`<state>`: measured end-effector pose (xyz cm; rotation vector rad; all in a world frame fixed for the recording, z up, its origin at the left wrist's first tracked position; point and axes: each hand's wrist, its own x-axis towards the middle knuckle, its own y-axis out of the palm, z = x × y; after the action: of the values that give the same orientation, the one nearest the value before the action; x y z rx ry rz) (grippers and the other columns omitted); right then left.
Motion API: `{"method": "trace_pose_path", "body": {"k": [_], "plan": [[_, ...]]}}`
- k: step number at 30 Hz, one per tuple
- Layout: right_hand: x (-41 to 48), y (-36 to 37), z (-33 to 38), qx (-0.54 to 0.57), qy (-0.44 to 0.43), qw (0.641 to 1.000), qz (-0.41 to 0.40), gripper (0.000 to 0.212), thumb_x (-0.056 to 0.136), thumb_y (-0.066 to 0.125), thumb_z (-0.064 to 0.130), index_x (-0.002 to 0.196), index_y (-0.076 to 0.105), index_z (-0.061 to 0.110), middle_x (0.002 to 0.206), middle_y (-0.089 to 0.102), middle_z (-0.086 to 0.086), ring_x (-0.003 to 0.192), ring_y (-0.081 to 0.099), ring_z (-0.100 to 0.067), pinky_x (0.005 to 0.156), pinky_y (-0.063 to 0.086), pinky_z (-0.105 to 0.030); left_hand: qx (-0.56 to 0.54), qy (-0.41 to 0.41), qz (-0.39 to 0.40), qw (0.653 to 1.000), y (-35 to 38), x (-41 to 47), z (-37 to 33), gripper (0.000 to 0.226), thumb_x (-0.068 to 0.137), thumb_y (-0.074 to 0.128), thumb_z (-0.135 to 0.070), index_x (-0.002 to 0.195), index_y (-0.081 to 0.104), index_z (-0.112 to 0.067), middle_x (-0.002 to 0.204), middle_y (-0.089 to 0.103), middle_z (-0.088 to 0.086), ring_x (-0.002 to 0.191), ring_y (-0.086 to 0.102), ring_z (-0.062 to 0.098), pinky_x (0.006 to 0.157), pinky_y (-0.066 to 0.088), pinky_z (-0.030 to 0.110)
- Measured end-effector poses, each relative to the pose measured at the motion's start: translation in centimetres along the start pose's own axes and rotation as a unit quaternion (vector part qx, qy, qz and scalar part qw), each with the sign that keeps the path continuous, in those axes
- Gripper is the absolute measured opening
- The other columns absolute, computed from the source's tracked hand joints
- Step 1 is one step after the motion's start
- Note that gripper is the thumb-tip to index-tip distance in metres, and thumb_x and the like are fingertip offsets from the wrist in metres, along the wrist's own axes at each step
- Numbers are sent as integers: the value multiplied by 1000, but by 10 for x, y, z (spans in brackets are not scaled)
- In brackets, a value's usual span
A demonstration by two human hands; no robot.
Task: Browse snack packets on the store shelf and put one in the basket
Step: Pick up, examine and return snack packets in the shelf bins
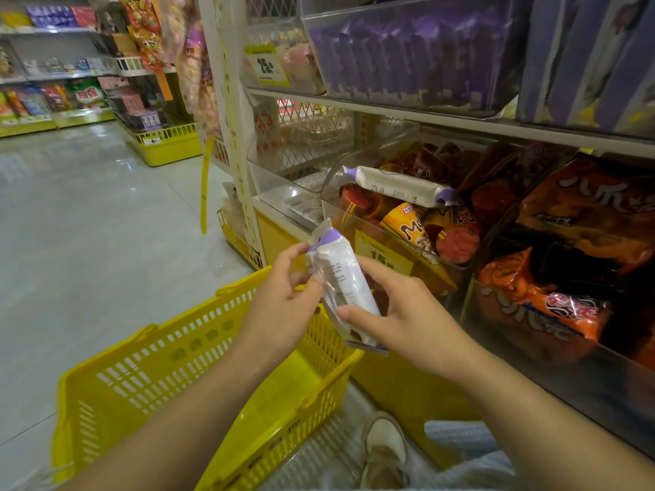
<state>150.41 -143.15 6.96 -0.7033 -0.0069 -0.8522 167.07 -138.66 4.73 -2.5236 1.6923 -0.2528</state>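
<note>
1. Far L: aisle shelves (53,83) w/ mixed pkts are seen, blurred; labels not legible.
2. Low L-centre: yellow basket (149,377) is seen, slotted walls, handles folded down on the rim. Whether it rests on the floor cannot be told.
3. L hand (280,303): upper part of the snack pkt (340,288) is pinched betw. thumb & curled fingers, just below its purple end.
4. Snack pkt: white w/ purple ends, small print on the face. It is held tilted, purple end up, above the basket's far R corner & in front of the shelf. It is not in the basket.
5. R hand (407,313): lower part of the pkt is gripped, thumb laid across the front, fingers curled behind.
6. Bottom, below R hand: a pale shoe (386,444) is seen.
7. Lower shelf: clear bin (340,221) is filled w/ orange & red pkts. A 2nd white-purple pkt (400,187) lies across the top. A yellow price tag (381,255) marked "15" is fixed at the bin front.
8. Upper shelf: purple pkts (407,54) are stacked in a clear bin.
9. Far R: large orange bags (574,221) are piled in the next bin.
</note>
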Motion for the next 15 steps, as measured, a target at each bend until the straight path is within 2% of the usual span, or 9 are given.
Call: {"method": "trace_pose_path", "body": {"k": [2, 4, 6, 7, 11, 13, 15], "plan": [[1, -2, -1, 61, 15, 998, -2, 54, 88, 67, 19, 135, 48, 37, 113, 69, 10, 94, 69, -18, 80, 55, -48, -11, -1, 28, 1000, 3, -2, 0, 59, 65, 66, -39, 115, 39, -58, 108, 69, -10, 89, 71, 10, 77, 59, 44], [0, 0, -2, 112, 27, 993, -8, 53, 88, 66, 14, 135, 50, 34, 116, 68, 9, 101, 67, -12, 82, 57, -47, -30, 4, 62, 998, 6, -5, 4, 78, 73, 70, -16, 126, 29, -55, 118, 62, -11, 95, 69, 5, 68, 57, 28], [0, 4, -4, 129, 31, 991, -22, 52, 88, 65, 11, 134, 51, 31, 117, 68, 8, 105, 66, -12, 84, 56, -49, -40, 10, 91, 995, 10, -9, 6, 90, 80, 65, 7, 129, 22, -54, 118, 57, -17, 97, 65, -4, 65, 54, 19], [0, 6, -5, 140, 36, 989, -28, 51, 88, 65, 9, 134, 52, 29, 117, 68, 6, 106, 66, -14, 84, 55, -50, -40, 10, 105, 994, 11, -11, 6, 95, 80, 62, 12, 131, 19, -54, 118, 56, -20, 96, 63, -9, 65, 54, 16], [2, 10, -7, 169, 49, 983, -52, 45, 89, 64, 7, 126, 55, 30, 113, 70, 5, 102, 68, -13, 87, 55, -46, -54, 7, 161, 985, 16, -17, 3, 108, 80, 61, 15, 147, 0, -44, 131, 44, -26, 102, 59, -14, 69, 54, 17], [3, 8, -5, 184, 51, 980, -62, 40, 90, 63, 9, 123, 57, 32, 111, 71, 4, 101, 68, -11, 88, 56, -42, -84, -5, 178, 980, 14, -17, 0, 108, 80, 62, 12, 150, -1, -40, 135, 44, -23, 104, 59, -12, 73, 54, 20], [2, 7, 1, 201, 51, 976, -65, 34, 93, 59, 19, 126, 57, 28, 116, 69, 4, 105, 66, -10, 92, 54, -39, -141, -27, 191, 971, 13, -16, -8, 102, 75, 60, 0, 151, 8, -41, 139, 50, -11, 105, 63, -2, 76, 53, 24]]}}
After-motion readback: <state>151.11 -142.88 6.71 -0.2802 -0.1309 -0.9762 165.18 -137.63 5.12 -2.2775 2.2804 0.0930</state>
